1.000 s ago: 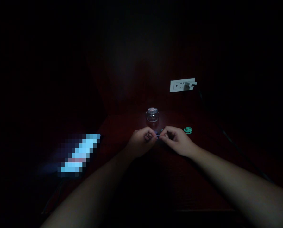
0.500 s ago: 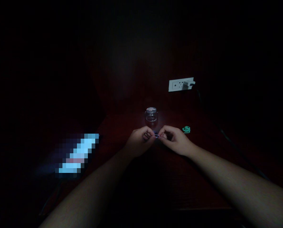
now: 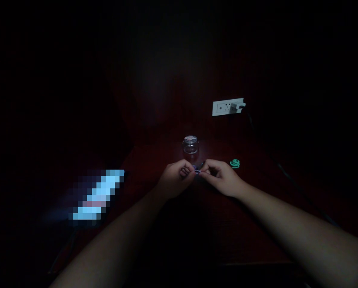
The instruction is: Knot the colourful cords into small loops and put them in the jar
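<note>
Between my two hands is a thin purple cord (image 3: 197, 171), small in the dim light, with part of it bunched behind the fingers. My left hand (image 3: 177, 177) pinches one side of it between thumb and forefinger. From the other side my right hand (image 3: 221, 176) pinches it the same way, its fingertips a short gap from the left ones. A clear jar (image 3: 190, 146) with a patterned lid stands just beyond the hands. To the right of my right hand lies a coiled green cord (image 3: 235, 163).
A dark red wooden table (image 3: 239, 228) lies under my hands. At left is a bright, pixelated screen (image 3: 99, 196). A white wall socket (image 3: 228, 107) with a plug in it is at the back right. A dark cable (image 3: 305, 194) runs along the right side.
The fingertips have barely shifted around the purple cord, and a bit more of it shows between them. The whole view has moved very slightly; the jar and green cord stay in place.
</note>
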A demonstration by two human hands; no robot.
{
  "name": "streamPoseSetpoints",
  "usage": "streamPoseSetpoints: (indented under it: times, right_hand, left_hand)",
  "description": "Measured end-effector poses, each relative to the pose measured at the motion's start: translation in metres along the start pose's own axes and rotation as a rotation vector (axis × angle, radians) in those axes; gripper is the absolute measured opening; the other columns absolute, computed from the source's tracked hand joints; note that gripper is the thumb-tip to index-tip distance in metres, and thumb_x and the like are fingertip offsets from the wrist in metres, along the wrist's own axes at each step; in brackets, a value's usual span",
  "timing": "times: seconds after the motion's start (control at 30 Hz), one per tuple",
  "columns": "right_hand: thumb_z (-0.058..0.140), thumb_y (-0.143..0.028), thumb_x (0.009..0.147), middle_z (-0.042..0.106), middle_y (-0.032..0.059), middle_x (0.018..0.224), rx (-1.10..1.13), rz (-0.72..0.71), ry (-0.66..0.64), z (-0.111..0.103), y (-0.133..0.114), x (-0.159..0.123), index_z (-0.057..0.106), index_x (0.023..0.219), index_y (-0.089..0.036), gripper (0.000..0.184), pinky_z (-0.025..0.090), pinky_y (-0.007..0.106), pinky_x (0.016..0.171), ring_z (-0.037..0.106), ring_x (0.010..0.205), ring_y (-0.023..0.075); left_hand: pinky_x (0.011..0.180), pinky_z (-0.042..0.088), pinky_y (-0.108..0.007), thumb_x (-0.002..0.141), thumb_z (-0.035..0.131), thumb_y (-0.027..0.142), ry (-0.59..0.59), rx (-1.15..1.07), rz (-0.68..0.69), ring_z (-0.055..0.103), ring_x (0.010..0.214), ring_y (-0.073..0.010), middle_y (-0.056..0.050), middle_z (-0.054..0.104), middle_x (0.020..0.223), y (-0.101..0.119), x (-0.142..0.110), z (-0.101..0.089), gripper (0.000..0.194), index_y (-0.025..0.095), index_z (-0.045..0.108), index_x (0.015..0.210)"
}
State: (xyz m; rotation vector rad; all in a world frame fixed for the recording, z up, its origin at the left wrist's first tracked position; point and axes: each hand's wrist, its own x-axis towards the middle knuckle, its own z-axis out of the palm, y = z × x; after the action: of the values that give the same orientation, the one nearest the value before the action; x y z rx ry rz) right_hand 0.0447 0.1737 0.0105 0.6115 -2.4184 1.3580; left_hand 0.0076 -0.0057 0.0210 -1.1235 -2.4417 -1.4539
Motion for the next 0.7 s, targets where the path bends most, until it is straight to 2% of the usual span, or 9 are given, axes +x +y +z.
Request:
streamPoseSetpoints:
  times: [0.4,0.57,0.7]
  right_hand:
    - [0.053,-0.029,0.078,0.048,-0.0016,0.058,-0.012,0.011,0.029,-0.0008,-0.0004,0.0013,0.054,0.072,-0.017,0.014,0.034,0.023,0.052,0.042,0.055,0.0105]
    - [0.052,-0.03,0.078,0.049,-0.0013,0.058,-0.014,0.009,0.078,-0.0009,-0.0004,0.0028,0.054,0.072,-0.016,0.015,0.034,0.023,0.052,0.042,0.054,0.0107]
    - [0.053,-0.029,0.078,0.05,-0.0007,0.06,-0.017,0.027,0.068,-0.0006,-0.0006,0.0031,0.055,0.074,-0.016,0.014,0.035,0.023,0.052,0.043,0.054,0.0109]
  left_hand:
    - [0.052,0.04,-0.017,0.076,0.054,0.025,-0.009,0.013,0.007,0.048,0.056,-0.0069,0.001,0.057,0.066,-0.0003,0.0001,0.0002,0.01,0.015,0.055,0.077]
    - [0.056,0.043,-0.018,0.077,0.053,0.023,0.018,0.001,0.021,0.053,0.062,-0.0078,-0.001,0.06,0.075,-0.0022,0.0004,0.0012,0.011,0.016,0.055,0.085]
    - [0.062,0.047,-0.021,0.077,0.053,0.022,0.0,-0.001,0.044,0.057,0.073,-0.0109,-0.004,0.062,0.085,-0.0046,0.0009,0.0024,0.016,0.016,0.057,0.091]
